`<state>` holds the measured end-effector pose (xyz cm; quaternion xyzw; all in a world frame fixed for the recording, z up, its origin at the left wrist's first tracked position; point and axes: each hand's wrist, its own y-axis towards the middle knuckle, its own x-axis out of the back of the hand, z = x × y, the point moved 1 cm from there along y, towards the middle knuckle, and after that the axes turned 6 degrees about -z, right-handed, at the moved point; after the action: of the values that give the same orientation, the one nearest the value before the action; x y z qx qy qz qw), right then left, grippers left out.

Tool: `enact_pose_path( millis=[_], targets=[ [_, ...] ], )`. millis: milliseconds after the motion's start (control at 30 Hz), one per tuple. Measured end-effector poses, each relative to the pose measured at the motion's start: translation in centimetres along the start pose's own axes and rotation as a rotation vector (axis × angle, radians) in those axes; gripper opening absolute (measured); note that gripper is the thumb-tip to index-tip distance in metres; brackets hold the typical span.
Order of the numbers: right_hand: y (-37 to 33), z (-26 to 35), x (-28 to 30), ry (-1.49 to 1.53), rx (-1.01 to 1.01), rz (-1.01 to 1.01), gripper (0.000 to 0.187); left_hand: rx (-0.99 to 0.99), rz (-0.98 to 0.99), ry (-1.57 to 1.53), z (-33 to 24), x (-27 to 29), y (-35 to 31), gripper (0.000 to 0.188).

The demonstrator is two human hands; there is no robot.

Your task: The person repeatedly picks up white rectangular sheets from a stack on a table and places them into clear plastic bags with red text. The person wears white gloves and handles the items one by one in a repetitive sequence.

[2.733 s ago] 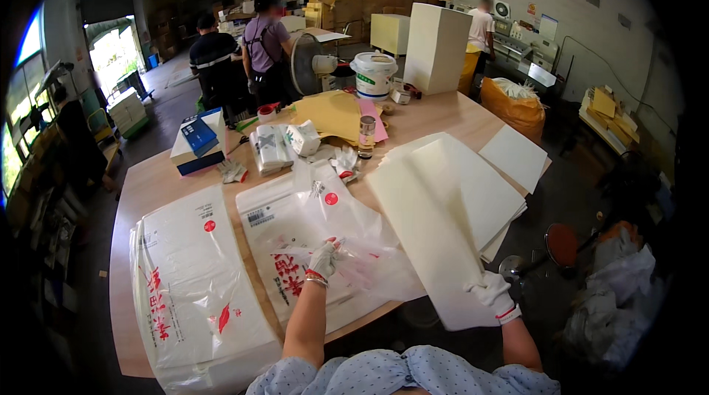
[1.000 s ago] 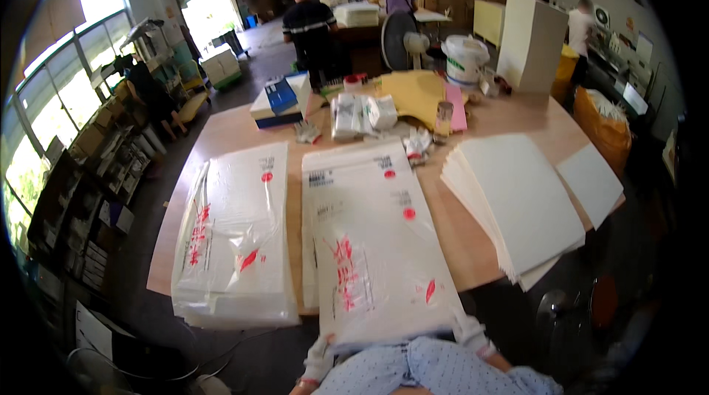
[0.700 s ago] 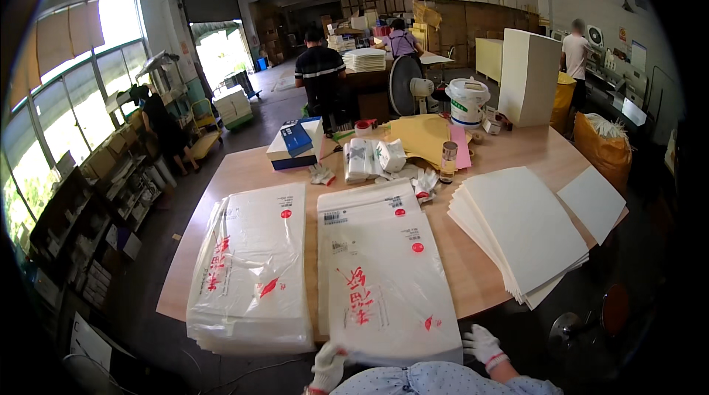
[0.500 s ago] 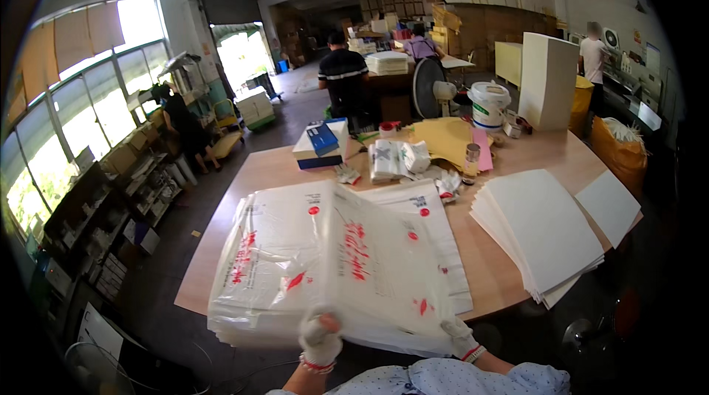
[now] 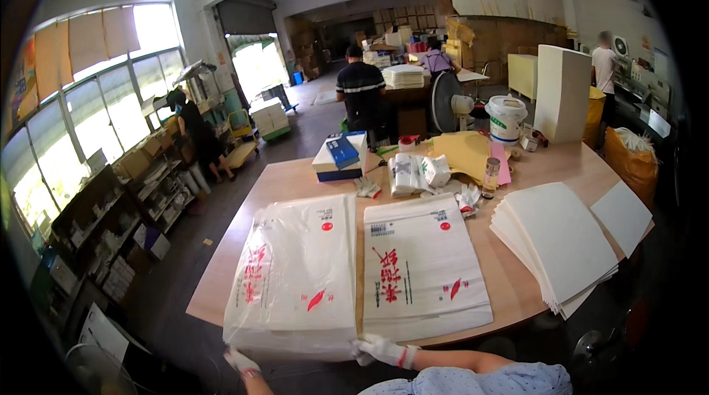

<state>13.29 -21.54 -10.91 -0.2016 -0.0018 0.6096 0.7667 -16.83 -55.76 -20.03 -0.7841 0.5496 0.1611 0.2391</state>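
A thick pile of translucent white plastic bags (image 5: pixel 295 247) with red print lies at the near left of the table. At its near left corner, my left hand (image 5: pixel 242 362) in a white glove is closed on the edge, with its fingers partly hidden. My right hand (image 5: pixel 378 351), also gloved with a red-striped cuff, reaches in from the right and is closed on the pile's near right corner. Beside the pile, across a narrow strip of bare tabletop, a flat white printed bag (image 5: pixel 427 269) lies face up.
White sheets (image 5: pixel 557 236) lie fanned at the right. Behind the bags are a blue-and-white box (image 5: pixel 341 152), yellow paper (image 5: pixel 461 158), a glass jar (image 5: pixel 490 177), a white bucket (image 5: pixel 507 118) and a fan (image 5: pixel 447 103). Several people are farther back in the room.
The plastic layer that arched over the right-hand bag now lies on the left pile, uncovering that bag. Both my hands have shifted left to the pile's near corners.
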Motion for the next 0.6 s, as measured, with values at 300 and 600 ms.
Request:
enact_pose_path(
  millis=[300, 600],
  targets=[
    [-15.9, -8.5, 18.5, 0.152, -0.319, -0.639, 0.030, -0.387, 1.493, 1.112, 16.2, -17.2, -37.8, 0.037],
    [-22.3, -9.2, 20.1, 0.387, -0.146, -0.891, 0.025, -0.299, 1.754, 1.426, 20.3, -27.8, -37.1, 0.034]
  ],
)
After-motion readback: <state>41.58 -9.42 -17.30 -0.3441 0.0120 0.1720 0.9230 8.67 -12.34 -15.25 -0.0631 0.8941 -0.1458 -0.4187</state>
